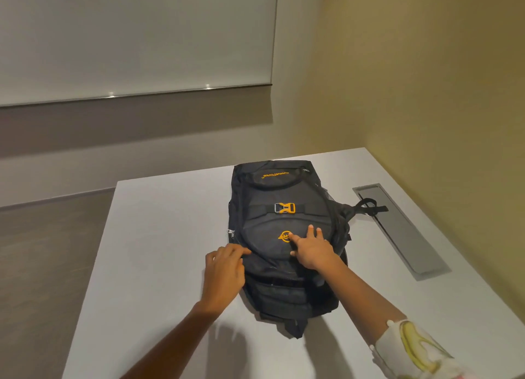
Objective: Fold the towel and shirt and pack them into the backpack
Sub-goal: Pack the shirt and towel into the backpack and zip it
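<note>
A black backpack (pixel 284 216) with orange lettering and an orange buckle lies flat on the white table (pixel 159 236), front side up. My left hand (pixel 224 270) rests on the bag's near left edge, its fingertips pinched at the zipper seam. My right hand (pixel 311 248) presses flat on the front panel beside the orange logo, fingers spread. No towel or shirt shows anywhere in view. The bag looks zipped closed.
A grey recessed cable hatch (pixel 403 231) is set into the table right of the bag, and a bag strap (pixel 369 205) lies over its far end. A yellow wall runs along the right, and the floor drops away at the table's left edge.
</note>
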Tool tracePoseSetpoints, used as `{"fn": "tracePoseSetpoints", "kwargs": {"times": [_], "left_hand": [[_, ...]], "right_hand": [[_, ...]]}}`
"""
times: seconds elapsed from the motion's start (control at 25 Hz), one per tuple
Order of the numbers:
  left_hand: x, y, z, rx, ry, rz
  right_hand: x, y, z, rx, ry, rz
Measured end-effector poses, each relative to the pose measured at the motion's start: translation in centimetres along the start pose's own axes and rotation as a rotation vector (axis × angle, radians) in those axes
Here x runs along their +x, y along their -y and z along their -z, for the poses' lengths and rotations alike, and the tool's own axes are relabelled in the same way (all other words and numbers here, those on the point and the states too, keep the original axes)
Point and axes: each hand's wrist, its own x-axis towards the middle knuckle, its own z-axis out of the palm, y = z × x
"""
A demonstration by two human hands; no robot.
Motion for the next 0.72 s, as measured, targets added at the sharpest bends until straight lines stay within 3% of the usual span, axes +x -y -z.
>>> {"fn": "tracePoseSetpoints", "kwargs": {"times": [0.12, 0.24, 0.44, 0.64, 0.72], "left_hand": [[1.7, 2.4, 0.4, 0.049, 0.154, 0.229], [3.5, 4.3, 0.0, 0.087, 0.273, 0.302], [6.8, 5.3, -1.6, 0.042, 0.3, 0.367], [9.4, 6.5, -4.6, 0.005, 0.296, 0.367], [10.2, 7.3, -5.4, -0.003, 0.289, 0.365]], "right_hand": [[0.4, 0.7, 1.7, -0.069, 0.014, -0.008], [1.4, 2.0, 3.9, -0.054, -0.09, 0.066], [4.0, 5.2, 5.2, -0.017, -0.16, 0.168], [7.5, 7.1, 5.6, -0.053, -0.225, 0.04], [8.6, 6.9, 6.0, -0.081, -0.178, 0.018]]}}
